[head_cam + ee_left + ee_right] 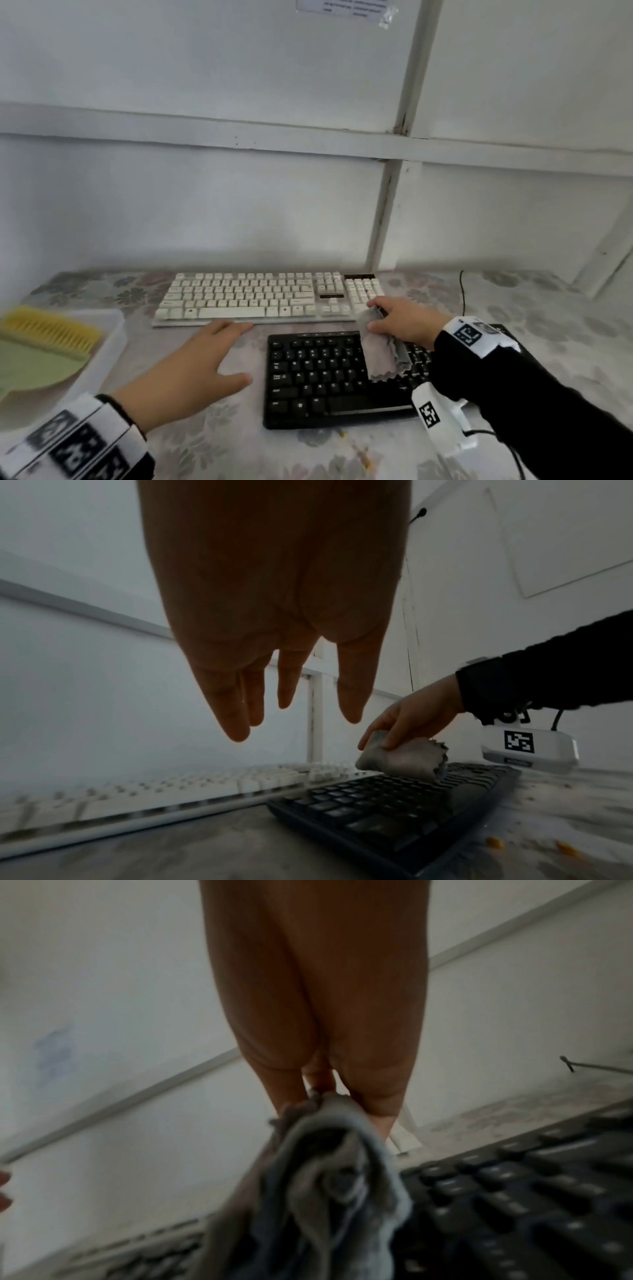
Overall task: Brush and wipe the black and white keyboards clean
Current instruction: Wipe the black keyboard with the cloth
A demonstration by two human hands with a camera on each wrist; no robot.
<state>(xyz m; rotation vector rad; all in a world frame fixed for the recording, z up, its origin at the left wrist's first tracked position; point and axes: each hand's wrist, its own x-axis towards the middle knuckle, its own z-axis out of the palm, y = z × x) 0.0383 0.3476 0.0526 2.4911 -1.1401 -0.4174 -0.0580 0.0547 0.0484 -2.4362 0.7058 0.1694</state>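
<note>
The scene is closed off at the back by a pale white wall (205, 205), which is divided into panels by a horizontal rail (205, 132) and an upright batten (387, 212). Chipped paint is seen where the two cross. A printed paper notice (346, 7) is taped high on the wall. The counter (548, 308) is covered with a faded floral-patterned cloth. Soft, even, cool light is cast throughout.
</note>
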